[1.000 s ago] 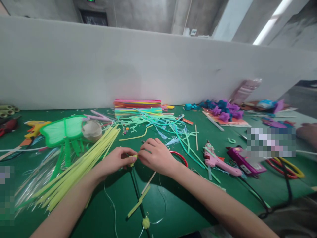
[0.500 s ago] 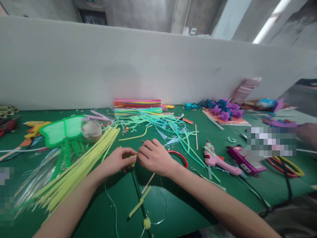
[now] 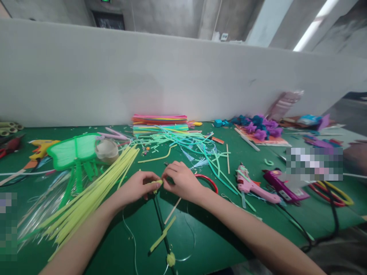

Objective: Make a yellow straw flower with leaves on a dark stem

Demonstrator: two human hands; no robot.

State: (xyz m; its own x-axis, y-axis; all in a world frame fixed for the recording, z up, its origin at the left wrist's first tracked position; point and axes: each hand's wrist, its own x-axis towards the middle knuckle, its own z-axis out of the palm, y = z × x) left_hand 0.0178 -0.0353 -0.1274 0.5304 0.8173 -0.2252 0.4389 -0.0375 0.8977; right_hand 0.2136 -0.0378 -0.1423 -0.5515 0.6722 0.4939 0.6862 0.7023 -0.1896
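My left hand [image 3: 140, 186] pinches a small fuzzy yellow-green pipe cleaner piece [image 3: 156, 186] at the upper end of a thin dark stick [image 3: 159, 219]. Right beside it, the curled fingers of my right hand [image 3: 183, 181] are closed at the piece's right edge; what lies between their tips is hidden. Lower on the stick sits a yellow-green fuzzy ball [image 3: 171, 259]. A short yellow-green pipe cleaner [image 3: 162, 236] crosses the stick, and clear thin cord [image 3: 132, 236] loops around nearby. A narrow wooden stick [image 3: 172, 211] lies under my right hand.
Long yellow-green pipe cleaners [image 3: 94, 194] fan out at left, near a green winged shape [image 3: 76, 151] and a yellow glue gun [image 3: 40, 149]. Coloured pipe cleaners [image 3: 159, 120] lie behind. To the right are red-handled scissors [image 3: 210, 179], a pink glue gun [image 3: 252, 187] and a purple device [image 3: 285, 187].
My right hand has shifted slightly right, showing more of the fuzzy piece in my left fingers. The left hand has barely moved.
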